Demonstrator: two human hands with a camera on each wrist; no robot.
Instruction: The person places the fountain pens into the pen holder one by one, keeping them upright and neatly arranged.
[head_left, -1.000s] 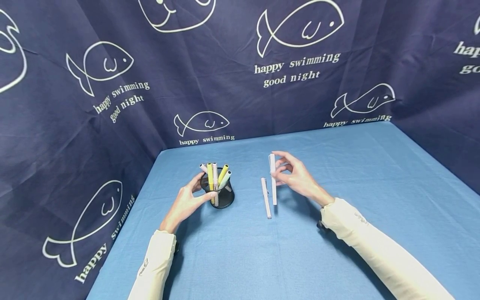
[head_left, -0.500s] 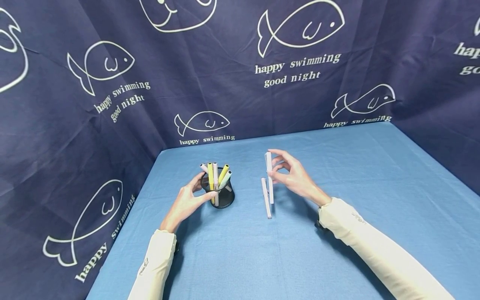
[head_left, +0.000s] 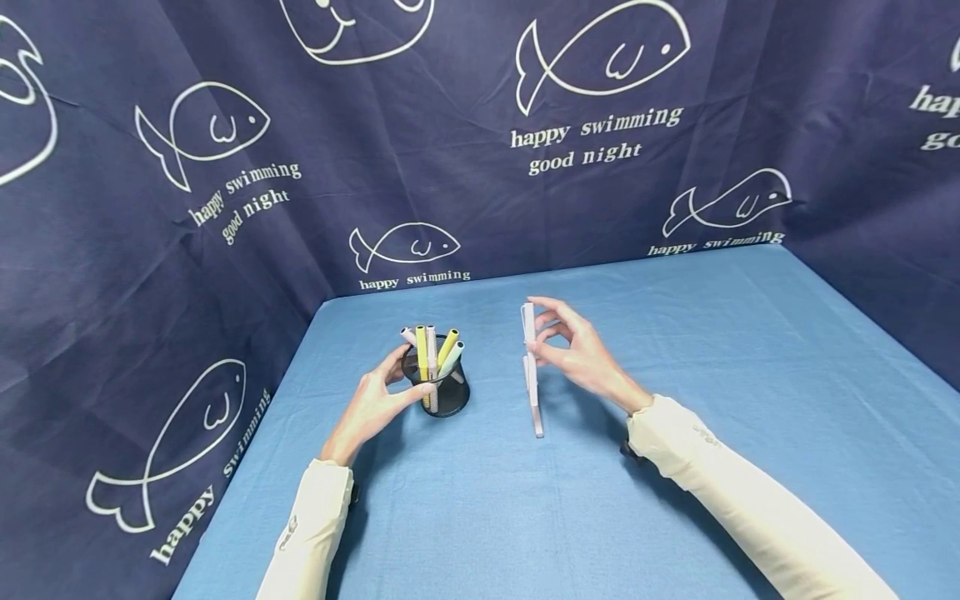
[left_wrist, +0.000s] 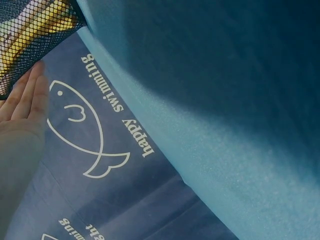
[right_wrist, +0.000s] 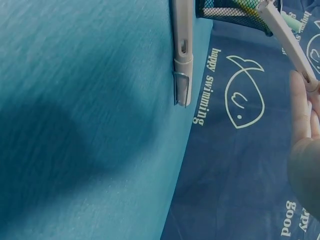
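Note:
My left hand (head_left: 375,404) holds a black mesh pen holder (head_left: 452,398), thumb at its near side and fingers around its left. Inside it stand several pens: yellow pens (head_left: 421,346), pale pink ones and a mint green pen (head_left: 452,357). Thumb and fingers of my right hand (head_left: 581,354) pinch a pale pink, almost white pen (head_left: 529,321) by its upper half, clip end up. A second pale pink pen (head_left: 537,425) lies on the cloth behind it, partly covered in the head view. Its clip end (right_wrist: 183,85) shows in the right wrist view.
A blue cloth (head_left: 480,508) covers the table. Dark blue curtains (head_left: 480,183) with white fish prints hang along its back, left and right sides.
My right hand has moved a little to the left with its pen, which now overlaps the lying pen in the head view. The left hand and pen holder have stayed put.

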